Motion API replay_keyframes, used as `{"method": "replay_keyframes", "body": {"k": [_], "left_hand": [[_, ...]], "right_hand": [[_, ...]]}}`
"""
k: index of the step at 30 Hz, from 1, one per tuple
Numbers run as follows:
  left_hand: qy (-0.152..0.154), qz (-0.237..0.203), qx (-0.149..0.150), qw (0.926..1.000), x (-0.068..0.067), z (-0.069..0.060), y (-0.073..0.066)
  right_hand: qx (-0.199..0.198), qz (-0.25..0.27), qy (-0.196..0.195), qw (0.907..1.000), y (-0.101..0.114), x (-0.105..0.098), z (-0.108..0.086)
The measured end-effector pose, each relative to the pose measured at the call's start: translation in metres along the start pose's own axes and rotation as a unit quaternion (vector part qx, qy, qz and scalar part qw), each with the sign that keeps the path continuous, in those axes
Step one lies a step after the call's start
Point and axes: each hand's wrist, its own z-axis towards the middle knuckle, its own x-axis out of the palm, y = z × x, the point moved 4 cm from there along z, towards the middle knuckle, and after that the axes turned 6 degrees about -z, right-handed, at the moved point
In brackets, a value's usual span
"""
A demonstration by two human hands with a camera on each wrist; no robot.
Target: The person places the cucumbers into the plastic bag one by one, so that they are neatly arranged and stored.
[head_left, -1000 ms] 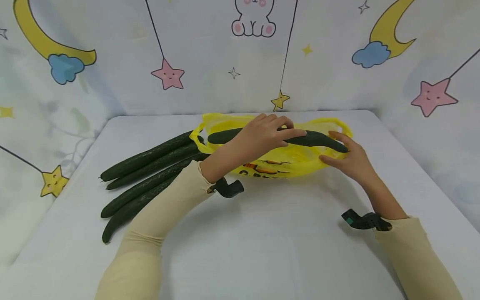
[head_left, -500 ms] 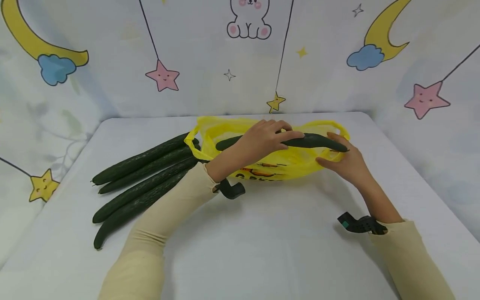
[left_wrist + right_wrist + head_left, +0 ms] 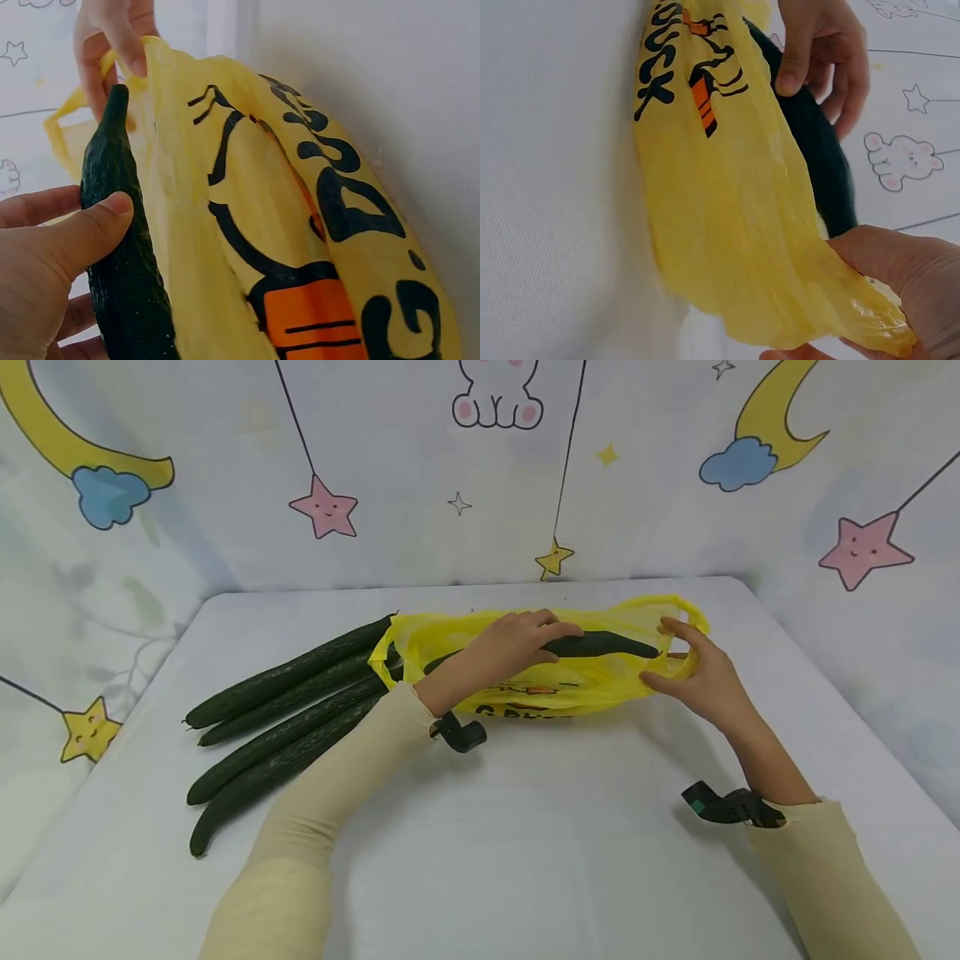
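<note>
My left hand (image 3: 510, 647) grips a long dark green cucumber (image 3: 600, 644) from above, over the mouth of a yellow plastic bag (image 3: 585, 689). In the left wrist view the thumb presses on the cucumber (image 3: 124, 255), which lies along the bag's rim. At the bag's right end my right hand (image 3: 701, 681) holds the bag's handle edge between thumb and fingers. The right wrist view has the yellow film (image 3: 742, 225) caught in that hand, and the cucumber (image 3: 821, 157) behind the near bag wall. The left forearm hides part of the cucumber's left end.
Several more cucumbers (image 3: 285, 685) lie side by side on the white table (image 3: 525, 843) at the left, their far ends meeting the bag's left handle. Behind the table hangs a printed cloth (image 3: 412, 460) with moons and stars.
My left hand has shifted the cucumber left and a little lower into the bag's mouth. Its tip has come away from the right hand's fingers. The bag's far rim has sunk.
</note>
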Motion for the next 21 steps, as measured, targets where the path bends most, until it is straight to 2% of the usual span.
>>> {"method": "replay_keyframes", "body": {"k": [8, 21], "left_hand": [[0.028, -0.042, -0.019, 0.9985, 0.013, 0.003, 0.006], [0.090, -0.028, -0.047, 0.9944, 0.030, 0.015, 0.009]], "right_hand": [[-0.009, 0.004, -0.005, 0.9999, 0.001, 0.000, 0.000], [-0.008, 0.007, -0.003, 0.9999, 0.005, -0.002, -0.002]]}}
